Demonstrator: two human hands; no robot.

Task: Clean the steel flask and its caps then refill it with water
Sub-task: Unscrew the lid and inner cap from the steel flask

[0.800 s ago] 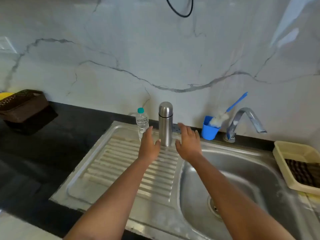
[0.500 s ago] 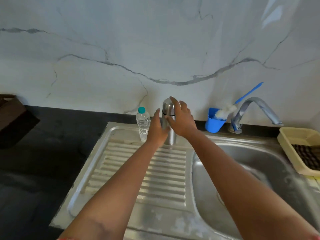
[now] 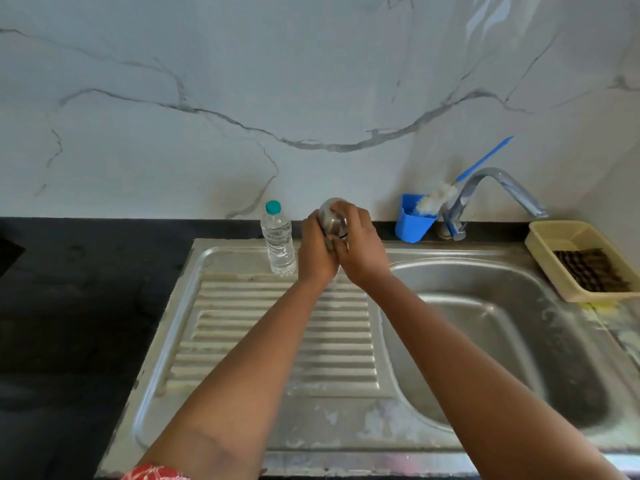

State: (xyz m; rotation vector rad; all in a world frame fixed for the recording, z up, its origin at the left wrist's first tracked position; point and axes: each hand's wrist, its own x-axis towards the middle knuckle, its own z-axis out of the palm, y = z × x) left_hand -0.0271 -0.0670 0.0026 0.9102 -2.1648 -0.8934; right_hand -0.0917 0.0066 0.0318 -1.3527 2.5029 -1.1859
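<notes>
Head view: steel flask (image 3: 333,220) stands at the back edge of the drainboard (image 3: 284,327), roughly 12 o'clock from the frame centre, tilted slightly toward the camera so its domed cap faces up and forward. Both hands are on it. Left hand (image 3: 317,252) wraps the flask body from the 9 o'clock side, fingers curled close round it, thumb lying up along the near face. Right hand (image 3: 360,247) covers the cap from the 3 o'clock side, fingers curled over the top and pinching the cap rim; the two hands touch each other below the cap. Most of the flask body is hidden behind the hands; whether the base rests on the steel cannot be told. Clear water bottle (image 3: 278,242) with a teal cap stands upright just beside the left hand, at its 9 o'clock, not touching. Blue cup (image 3: 412,225) holding a bottle brush (image 3: 450,192) sits at 2 o'clock of the flask, next to the tap (image 3: 491,188). Sink basin (image 3: 491,341) lies at 4 o'clock. Yellow tray (image 3: 568,237) at far 3 o'clock.
</notes>
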